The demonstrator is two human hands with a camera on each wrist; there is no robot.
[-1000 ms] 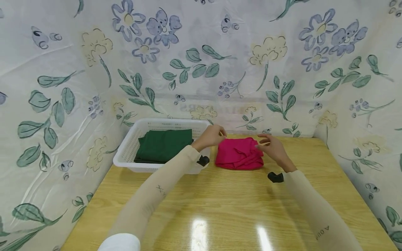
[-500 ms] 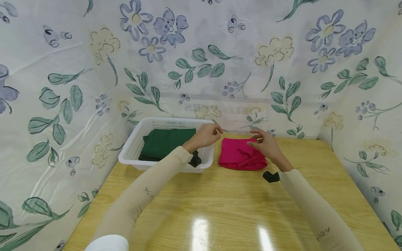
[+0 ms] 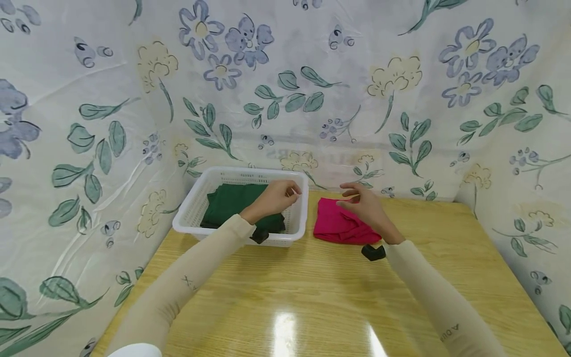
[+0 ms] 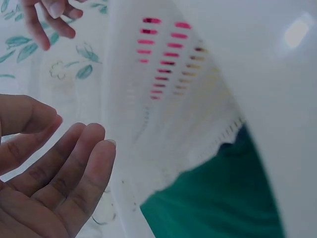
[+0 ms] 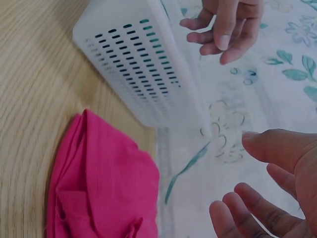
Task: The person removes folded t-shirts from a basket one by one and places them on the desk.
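My left hand [image 3: 275,199] hovers over the right part of a white plastic basket [image 3: 306,208], fingers loosely bent and holding nothing. Inside the basket lies a folded dark green cloth [image 3: 234,198], partly covered by my left hand and forearm in the head view. A folded pink cloth [image 3: 334,223] lies on the table just right of the basket. Above its right side is my right hand [image 3: 363,204], thumb and fingers spread apart with nothing between them. The right wrist view shows the pink cloth [image 5: 109,183] in a layered, slightly rumpled fold, apart from the fingers.
The wooden table [image 3: 321,297] carries the basket and pink cloth near its back edge. A floral-printed white sheet [image 3: 330,114] hangs behind and along both sides. Black wrist mounts sit under both wrists.
My left hand has moved left, from beside the pink cloth to over the basket. My right hand has shifted left across the pink cloth. The view has turned slightly; both cloths stay in place.
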